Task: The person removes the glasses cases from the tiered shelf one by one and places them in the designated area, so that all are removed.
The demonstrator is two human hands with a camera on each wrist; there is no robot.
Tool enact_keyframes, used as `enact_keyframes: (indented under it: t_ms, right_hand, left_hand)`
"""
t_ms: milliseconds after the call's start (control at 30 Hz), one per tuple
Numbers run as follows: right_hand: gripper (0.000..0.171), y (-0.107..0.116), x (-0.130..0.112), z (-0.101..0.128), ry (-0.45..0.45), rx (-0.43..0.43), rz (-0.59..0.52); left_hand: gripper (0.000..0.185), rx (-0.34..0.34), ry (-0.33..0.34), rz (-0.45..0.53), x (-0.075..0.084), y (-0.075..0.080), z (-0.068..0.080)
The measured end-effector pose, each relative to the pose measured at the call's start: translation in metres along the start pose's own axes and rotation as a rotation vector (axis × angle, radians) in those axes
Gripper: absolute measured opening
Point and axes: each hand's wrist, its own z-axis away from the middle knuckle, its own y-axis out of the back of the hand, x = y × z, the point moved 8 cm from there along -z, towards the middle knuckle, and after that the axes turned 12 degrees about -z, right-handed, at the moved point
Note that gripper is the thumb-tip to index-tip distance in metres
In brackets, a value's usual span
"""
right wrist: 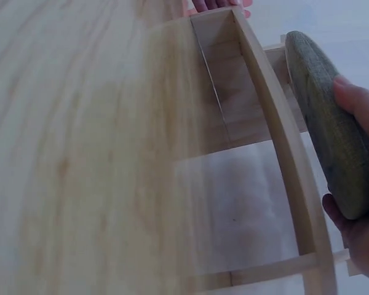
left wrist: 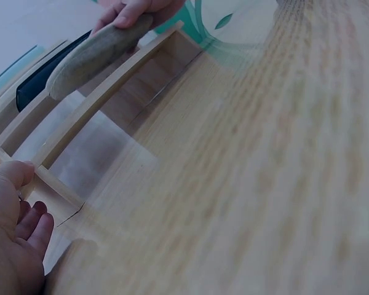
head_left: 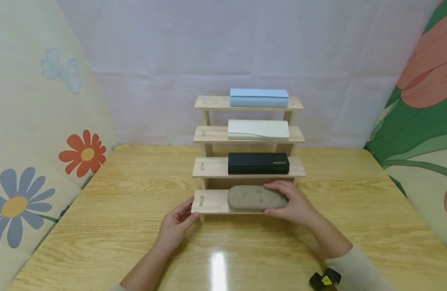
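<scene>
Backdrop: pale, softly creased cloth [head_left: 227, 44], flanked by side panels [head_left: 23, 109] printed with oversized flowers.
Worktop: honey-yellow wood grain [head_left: 118, 210] with a glossy surface; the head view catches a white streak of glare near its front.
Stepped stand: four flat boards of pale, plain wood [head_left: 210, 162] rising toward the cloth; both wrist views look in low and reveal the upright supports under the front board, which the head view mostly hides.
Upper cases: one per step, a smooth light blue box [head_left: 259, 98] on top, a white case with a curved flap [head_left: 257, 129] below it, then a black oblong [head_left: 258, 163] with small gold lettering, seen only from the head.
Mottled case: rounded, grey-beige and cloth-like [head_left: 245, 197], over the lowest shelf [head_left: 216, 204]; from above it seems to sit on the wood, while the wrist views show a gap between it and the board's edge.
Right hand: its fingers [right wrist: 355, 98] grip the mottled case's right end [head_left: 296, 206].
Left hand: thumb and forefinger hold the lowest shelf's left front corner [head_left: 174, 228]; the left wrist view alone shows the other fingers loosely bent beneath.
</scene>
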Motion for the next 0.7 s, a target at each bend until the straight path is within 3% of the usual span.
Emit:
enact_keyframes:
  t_ms: [700]
  right_hand:
    - [0.062, 0.062, -0.008, 0.018, -0.033, 0.088, -0.047]
  left_hand:
    - [0.051, 0.004, -0.016, -0.018, 0.001, -0.001, 0.000]
